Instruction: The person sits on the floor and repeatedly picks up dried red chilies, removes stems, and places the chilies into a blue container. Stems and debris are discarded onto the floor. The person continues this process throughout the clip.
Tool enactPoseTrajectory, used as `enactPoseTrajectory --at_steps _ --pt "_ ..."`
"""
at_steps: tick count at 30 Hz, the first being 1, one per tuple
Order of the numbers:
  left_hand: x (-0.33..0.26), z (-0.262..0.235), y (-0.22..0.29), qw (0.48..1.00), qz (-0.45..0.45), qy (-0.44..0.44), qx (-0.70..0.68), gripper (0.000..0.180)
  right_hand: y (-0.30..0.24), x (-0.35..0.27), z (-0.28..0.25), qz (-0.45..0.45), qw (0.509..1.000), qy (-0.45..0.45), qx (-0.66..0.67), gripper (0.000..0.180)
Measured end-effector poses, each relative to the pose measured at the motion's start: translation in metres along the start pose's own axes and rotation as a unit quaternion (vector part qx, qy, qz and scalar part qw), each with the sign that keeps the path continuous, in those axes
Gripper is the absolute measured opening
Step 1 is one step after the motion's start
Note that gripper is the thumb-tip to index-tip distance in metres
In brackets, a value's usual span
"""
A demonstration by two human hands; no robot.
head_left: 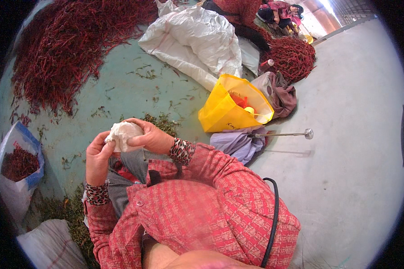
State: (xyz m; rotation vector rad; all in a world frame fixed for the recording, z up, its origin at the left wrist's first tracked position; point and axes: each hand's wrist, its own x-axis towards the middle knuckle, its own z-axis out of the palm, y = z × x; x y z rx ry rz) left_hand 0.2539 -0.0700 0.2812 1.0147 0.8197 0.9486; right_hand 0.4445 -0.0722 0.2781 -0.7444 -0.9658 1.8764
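Observation:
Between both hands, over my lap, is a white bun (124,136) that looks like a steamed one, its left side rough and torn. My left hand (98,154) pinches the torn side with thumb and fingers. Wrapped round the smooth side, my right hand (155,138) presses its thumb on the front. Both my sleeves are red checked with leopard-print cuffs. Below the bun are my grey trousers (130,168).
A big heap of dried red chillies (67,49) lies far left. White woven sack (193,40), yellow bag (229,107), purple cloth (238,145) and a metal rod (287,134) lie ahead and right. An open sack of chillies (20,163) stands left. Other people sit at the back.

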Motion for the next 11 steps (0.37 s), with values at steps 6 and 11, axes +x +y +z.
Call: enactPoseTrajectory --at_steps 6,11 --pt "0.003 0.006 -0.004 0.995 -0.041 0.019 -0.085 0.021 0.002 -0.005 -0.008 0.024 0.989 -0.005 0.145 0.054" --pt "0.004 0.002 -0.019 0.983 -0.017 -0.049 -0.176 0.026 0.002 -0.01 -0.012 0.044 0.973 -0.009 0.225 0.058"
